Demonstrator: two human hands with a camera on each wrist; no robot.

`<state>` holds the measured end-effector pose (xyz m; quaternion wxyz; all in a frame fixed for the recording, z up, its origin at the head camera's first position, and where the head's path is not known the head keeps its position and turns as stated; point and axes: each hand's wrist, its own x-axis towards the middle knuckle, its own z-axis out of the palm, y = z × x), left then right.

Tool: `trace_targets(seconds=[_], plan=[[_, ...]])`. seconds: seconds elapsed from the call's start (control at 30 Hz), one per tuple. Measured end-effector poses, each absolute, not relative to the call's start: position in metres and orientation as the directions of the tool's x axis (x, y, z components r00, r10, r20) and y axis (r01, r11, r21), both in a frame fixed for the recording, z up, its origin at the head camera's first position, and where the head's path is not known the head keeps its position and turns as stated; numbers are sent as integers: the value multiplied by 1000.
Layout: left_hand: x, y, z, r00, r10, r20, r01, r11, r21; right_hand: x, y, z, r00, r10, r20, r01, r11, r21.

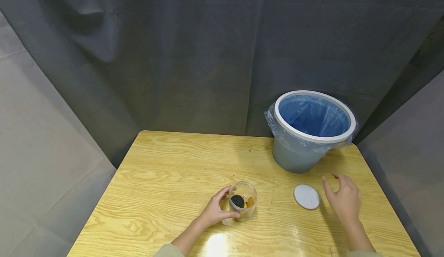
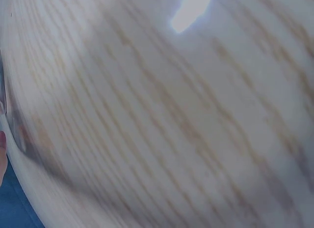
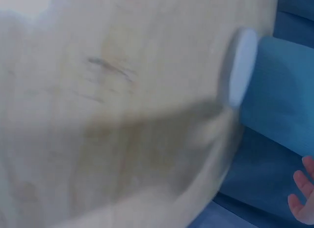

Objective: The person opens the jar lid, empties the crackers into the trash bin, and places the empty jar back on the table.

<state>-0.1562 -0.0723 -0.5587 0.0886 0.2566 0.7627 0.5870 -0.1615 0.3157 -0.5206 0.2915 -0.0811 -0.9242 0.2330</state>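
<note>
Sleeve cuffs, pale in colour, enter at the bottom edge of the head view. Left hand: thumb and fingers curve round the near-left side of a clear cup and grip it. Said cup is at the near middle of the wood-grained table, mouth upward; whether its base sits flat cannot be confirmed. Contents noted: one dark round piece and, beside it, orange-yellow pieces. Right hand: raised over the table's right side, thumb and fingers wide apart, just beside a white disc (pale grey-white on top, lying flat). Behind the disc stands a grey-blue bin with a white rim, lined with a translucent bag that hangs over its outside. Dark curtain backs the table. Left wrist view shows chiefly wood grain and glare, with a fingertip at its edge.
</note>
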Motion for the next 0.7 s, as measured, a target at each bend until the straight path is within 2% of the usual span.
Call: trace_targets(seconds=[0.7], plan=[[-157, -73, -560, -844, 508, 176, 308, 189, 932, -194, 331, -441, -720, 432, 543, 54, 815, -577]])
